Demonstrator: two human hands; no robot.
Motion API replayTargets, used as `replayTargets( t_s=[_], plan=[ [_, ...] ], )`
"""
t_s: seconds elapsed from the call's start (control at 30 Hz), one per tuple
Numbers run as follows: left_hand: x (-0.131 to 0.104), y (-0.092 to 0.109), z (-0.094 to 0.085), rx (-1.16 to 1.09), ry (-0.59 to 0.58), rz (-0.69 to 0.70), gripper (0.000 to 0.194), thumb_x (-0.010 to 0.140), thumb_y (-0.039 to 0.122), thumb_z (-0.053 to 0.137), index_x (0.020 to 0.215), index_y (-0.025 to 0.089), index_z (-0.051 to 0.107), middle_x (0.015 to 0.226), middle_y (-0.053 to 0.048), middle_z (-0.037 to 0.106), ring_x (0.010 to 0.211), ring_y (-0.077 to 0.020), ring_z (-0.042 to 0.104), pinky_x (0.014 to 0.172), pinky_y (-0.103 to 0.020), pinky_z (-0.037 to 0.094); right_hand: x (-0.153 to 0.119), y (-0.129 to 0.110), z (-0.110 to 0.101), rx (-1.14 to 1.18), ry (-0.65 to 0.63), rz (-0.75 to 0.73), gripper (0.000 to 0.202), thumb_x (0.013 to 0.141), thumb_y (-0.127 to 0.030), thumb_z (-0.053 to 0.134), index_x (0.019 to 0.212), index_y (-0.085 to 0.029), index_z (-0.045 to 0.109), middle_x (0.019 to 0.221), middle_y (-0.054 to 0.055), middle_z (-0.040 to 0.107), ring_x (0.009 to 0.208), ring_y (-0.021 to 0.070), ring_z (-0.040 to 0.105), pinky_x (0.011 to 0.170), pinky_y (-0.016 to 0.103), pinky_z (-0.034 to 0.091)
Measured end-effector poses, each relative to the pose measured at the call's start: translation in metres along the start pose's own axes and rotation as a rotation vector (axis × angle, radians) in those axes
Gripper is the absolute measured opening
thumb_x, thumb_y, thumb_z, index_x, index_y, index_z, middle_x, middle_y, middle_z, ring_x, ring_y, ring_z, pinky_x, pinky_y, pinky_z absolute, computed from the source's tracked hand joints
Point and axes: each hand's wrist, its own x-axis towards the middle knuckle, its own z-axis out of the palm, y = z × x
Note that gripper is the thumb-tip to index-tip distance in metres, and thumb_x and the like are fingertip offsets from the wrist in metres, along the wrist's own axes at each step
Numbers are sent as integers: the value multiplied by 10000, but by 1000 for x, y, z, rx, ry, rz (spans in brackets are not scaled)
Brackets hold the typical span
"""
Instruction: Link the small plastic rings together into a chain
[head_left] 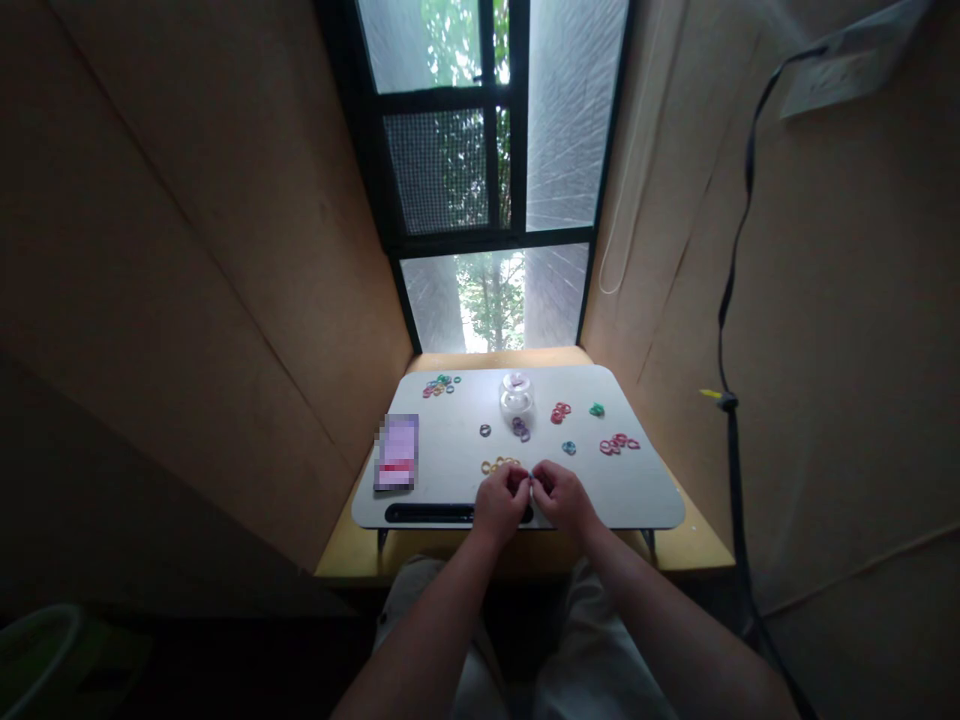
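My left hand (501, 503) and my right hand (561, 497) meet over the front of the white lap table (450, 470), with thumbs and fingers pinched. Between the fingertips shows a speck of a small bluish thing (532, 476), mostly hidden. Just behind my left hand lie several yellow rings (491, 467), like small hair ties. Farther off are purple rings (521, 430), a dark ring (485, 431), blue rings (569, 448), red rings (560, 412), green rings (596, 410) and pinkish-red rings (619, 444).
A clear jar (517, 398) stands at the table's back middle. Mixed coloured rings (440, 386) lie at back left, with a purple blurred phone-like rectangle (397, 452) below them. A black slot (427, 513) runs along the front edge. A black cable (733, 480) hangs at right.
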Motion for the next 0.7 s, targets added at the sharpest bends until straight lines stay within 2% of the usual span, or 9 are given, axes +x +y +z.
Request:
replayTargets(
  t_s=[0.27,0.7],
  plan=[
    [-1,0,0,-42,-15,-1,87,800,223,599,865,202,652,795,-4,699,714,-134,641,687,-251,478,-1,-1,0,-7,7,12,98,805,-223,513,711,-198,530,618,-23,537,565,124,476,556,234,357],
    [0,-5,3,11,-27,18,104,827,185,524,828,204,626,791,-3,652,748,-144,593,708,-264,442,1,-2,0,-23,-3,17,90,786,-202,498,704,-199,533,615,-18,548,577,129,487,559,229,359]
  ],
)
